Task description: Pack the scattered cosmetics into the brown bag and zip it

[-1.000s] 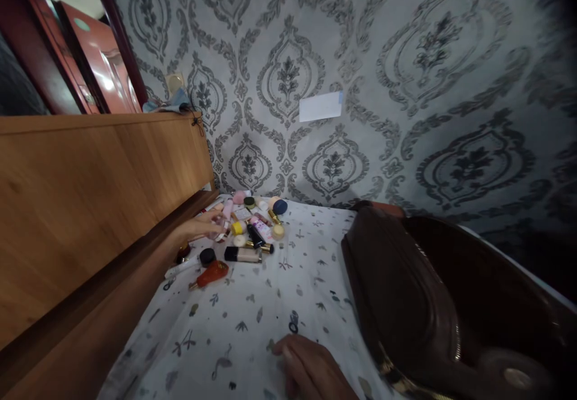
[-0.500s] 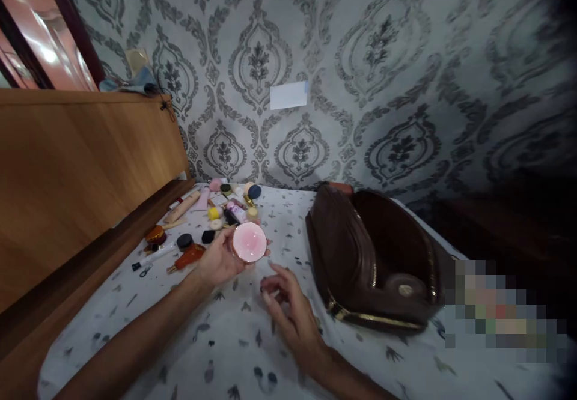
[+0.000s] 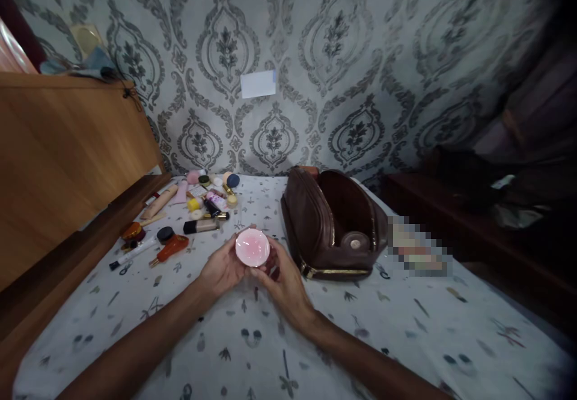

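Both hands are around a round pink cosmetic jar (image 3: 252, 247), its glossy pink top turned toward me. My left hand (image 3: 225, 268) is closed on its left side, with part of the fingers hidden behind it. On the right side, my right hand (image 3: 283, 280) grips the lower rim, thumb near the front. The jar is held above the patterned sheet (image 3: 243, 352). To the right stands a dark brown cosmetic bag (image 3: 311, 220), unzipped with its top gaping. A foundation bottle (image 3: 202, 226) lies just beyond my left hand.
Several cosmetics lie at the left, among them an orange bottle (image 3: 174, 248), a dark-lidded jar (image 3: 165, 235) and a peach tube (image 3: 160, 200). A wooden panel (image 3: 76, 154) borders the left side. Behind is a patterned wall (image 3: 279, 39). A blurred-out item (image 3: 419, 250) lies right of the bag.
My right hand has come up to the jar and now holds it together with my left. The view has turned to the right, and the foundation bottle has come into sight.
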Tool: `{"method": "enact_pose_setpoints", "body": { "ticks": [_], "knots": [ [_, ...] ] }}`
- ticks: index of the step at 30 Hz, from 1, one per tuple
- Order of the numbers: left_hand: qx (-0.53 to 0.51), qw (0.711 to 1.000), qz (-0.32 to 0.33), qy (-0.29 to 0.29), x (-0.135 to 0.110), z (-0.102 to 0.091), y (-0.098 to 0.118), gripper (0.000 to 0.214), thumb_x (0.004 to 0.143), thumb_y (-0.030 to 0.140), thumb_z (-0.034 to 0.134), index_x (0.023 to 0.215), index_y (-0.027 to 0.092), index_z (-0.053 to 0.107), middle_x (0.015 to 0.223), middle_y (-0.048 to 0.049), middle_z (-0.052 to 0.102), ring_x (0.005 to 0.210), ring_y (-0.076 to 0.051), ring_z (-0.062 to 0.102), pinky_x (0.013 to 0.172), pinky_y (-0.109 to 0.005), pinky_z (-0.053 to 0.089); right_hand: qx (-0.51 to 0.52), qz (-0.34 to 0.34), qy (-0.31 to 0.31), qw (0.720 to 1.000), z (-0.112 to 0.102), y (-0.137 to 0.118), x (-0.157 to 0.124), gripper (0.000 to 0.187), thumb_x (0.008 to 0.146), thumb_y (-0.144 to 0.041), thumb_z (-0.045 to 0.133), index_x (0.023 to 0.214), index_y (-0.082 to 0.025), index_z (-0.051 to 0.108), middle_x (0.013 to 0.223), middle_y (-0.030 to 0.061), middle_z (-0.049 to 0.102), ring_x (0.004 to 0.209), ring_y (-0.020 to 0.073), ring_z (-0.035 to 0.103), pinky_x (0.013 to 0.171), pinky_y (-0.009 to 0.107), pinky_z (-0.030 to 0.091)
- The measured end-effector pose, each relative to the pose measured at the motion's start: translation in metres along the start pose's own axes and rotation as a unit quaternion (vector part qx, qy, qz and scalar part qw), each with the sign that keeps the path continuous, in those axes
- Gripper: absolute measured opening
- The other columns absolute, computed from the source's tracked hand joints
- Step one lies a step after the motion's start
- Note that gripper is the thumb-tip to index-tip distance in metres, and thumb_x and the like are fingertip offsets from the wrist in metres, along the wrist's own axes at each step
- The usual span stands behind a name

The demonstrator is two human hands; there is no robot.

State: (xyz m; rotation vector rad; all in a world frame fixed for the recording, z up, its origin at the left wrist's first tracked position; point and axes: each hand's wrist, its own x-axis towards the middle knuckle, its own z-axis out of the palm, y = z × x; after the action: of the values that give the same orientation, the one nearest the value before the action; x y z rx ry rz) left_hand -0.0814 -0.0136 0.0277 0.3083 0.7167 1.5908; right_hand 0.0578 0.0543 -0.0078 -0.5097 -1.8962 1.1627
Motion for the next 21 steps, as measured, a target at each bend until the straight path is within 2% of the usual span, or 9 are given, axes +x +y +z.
{"method": "enact_pose_setpoints", "body": {
  "ticks": [3,7,10,16,21],
  "knots": [
    [0.026,1.000,0.002,-0.009,-0.002,-0.002,-0.005,0.044,0.101,0.030,0.041,0.144,0.023,0.046,0.120,-0.0097,0.068,0.092,-0.021,0.071,0.072,-0.033,0.063,-0.047,-0.013,0.035,0.998,-0.004,0.004,-0.005,0.055,0.080,-0.031,0.071,0.131,-0.021,0.051,0.121,0.0109,0.061,0.109,0.0261,0.059,0.094,0.041,0.051],
    [0.095,0.995,0.009,-0.028,-0.006,-0.002,-0.010,0.037,0.096,0.029,0.052,0.133,0.024,0.055,0.120,-0.0090,0.066,0.087,-0.022,0.072,0.062,-0.034,0.064,-0.086,-0.034,0.058,0.994,-0.009,0.005,-0.006,0.047,0.083,-0.033,0.068,0.127,-0.022,0.056,0.113,0.0097,0.057,0.106,0.0254,0.058,0.092,0.041,0.052],
    [0.116,0.993,0.012,-0.022,-0.006,-0.004,-0.013,0.031,0.093,0.027,0.058,0.123,0.020,0.061,0.114,-0.0091,0.068,0.082,-0.022,0.072,0.055,-0.033,0.064,-0.084,-0.063,0.033,0.994,-0.013,0.003,-0.005,0.047,0.084,-0.035,0.067,0.127,-0.021,0.055,0.113,0.0100,0.057,0.107,0.0259,0.057,0.094,0.041,0.050],
    [0.129,0.991,0.013,0.024,-0.002,-0.012,-0.018,0.019,0.090,0.032,0.061,0.099,0.015,0.063,0.080,-0.0039,0.070,0.059,-0.017,0.068,0.044,-0.029,0.060,-0.067,-0.092,-0.038,0.993,-0.021,0.001,-0.001,0.055,0.083,-0.039,0.070,0.131,-0.020,0.052,0.117,0.0108,0.058,0.111,0.0260,0.056,0.097,0.041,0.047],
    [0.145,0.987,0.013,0.067,0.000,-0.011,-0.020,0.018,0.090,0.031,0.061,0.097,0.015,0.060,0.073,-0.0010,0.068,0.053,-0.015,0.066,0.041,-0.027,0.058,-0.068,-0.080,-0.084,0.991,-0.027,0.003,0.002,0.061,0.081,-0.042,0.072,0.133,-0.018,0.051,0.118,0.0119,0.058,0.111,0.0259,0.057,0.097,0.040,0.047]
  ]
}}
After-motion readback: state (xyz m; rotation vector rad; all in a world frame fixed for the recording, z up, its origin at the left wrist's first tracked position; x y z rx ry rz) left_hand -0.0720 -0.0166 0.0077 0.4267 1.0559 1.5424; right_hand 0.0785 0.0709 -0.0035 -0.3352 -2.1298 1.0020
